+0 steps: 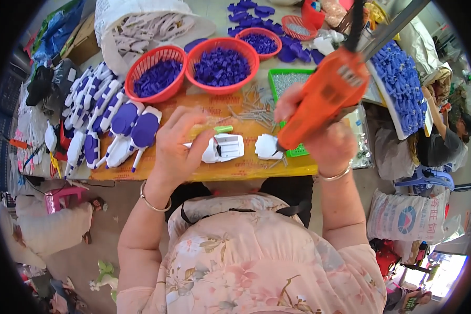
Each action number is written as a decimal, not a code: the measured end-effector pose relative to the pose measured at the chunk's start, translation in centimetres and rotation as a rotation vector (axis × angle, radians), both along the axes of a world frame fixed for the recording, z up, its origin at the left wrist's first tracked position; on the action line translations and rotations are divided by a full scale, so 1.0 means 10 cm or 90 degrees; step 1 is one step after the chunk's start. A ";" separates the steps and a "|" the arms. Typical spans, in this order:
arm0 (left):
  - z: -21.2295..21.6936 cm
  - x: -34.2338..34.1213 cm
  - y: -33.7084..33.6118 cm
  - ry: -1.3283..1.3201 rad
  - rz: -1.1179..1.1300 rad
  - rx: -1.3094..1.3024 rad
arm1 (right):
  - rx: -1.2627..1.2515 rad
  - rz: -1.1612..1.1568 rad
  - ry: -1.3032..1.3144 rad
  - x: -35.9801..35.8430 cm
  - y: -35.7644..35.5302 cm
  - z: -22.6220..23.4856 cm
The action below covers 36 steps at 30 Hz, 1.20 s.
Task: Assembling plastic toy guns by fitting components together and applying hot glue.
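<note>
My left hand (177, 149) is beside a white plastic housing (230, 148), its thumb spread from the curled fingers and nothing visibly gripped. The housing lies with its hollow side up, dark wire inside, and its left part is hidden by my hand. A small lime-green piece (223, 129) lies just behind it. My right hand (332, 149) is wrapped round an orange electric screwdriver (324, 94), which hides part of the fingers. The tool's dark tip points down at the right edge of a smaller white plastic part (267, 146); whether they touch I cannot tell.
Loose screws (256, 112) lie behind the parts, next to a green tray (271, 78). Red baskets (222, 89) of purple pieces stand farther back. White-and-purple assembled pieces (123, 120) pile up at left. Blue parts (397, 86) fill a board at right. A rod (395, 29) slants above the screwdriver.
</note>
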<state>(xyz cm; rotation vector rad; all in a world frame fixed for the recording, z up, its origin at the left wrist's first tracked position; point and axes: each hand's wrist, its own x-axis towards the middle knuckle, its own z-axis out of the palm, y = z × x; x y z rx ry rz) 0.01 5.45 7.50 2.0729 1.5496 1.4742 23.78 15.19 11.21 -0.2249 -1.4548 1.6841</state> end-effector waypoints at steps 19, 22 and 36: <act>-0.69 0.01 -0.25 0.006 -0.033 -0.225 | 0.006 -0.062 -0.083 -0.25 0.19 -0.26; -0.61 0.06 -0.23 0.064 -0.065 -0.206 | -0.028 -0.055 -0.088 -0.32 0.23 -0.35; -0.54 0.07 -0.22 0.097 -0.077 -0.222 | 0.066 -0.198 -0.115 -0.64 0.22 -0.65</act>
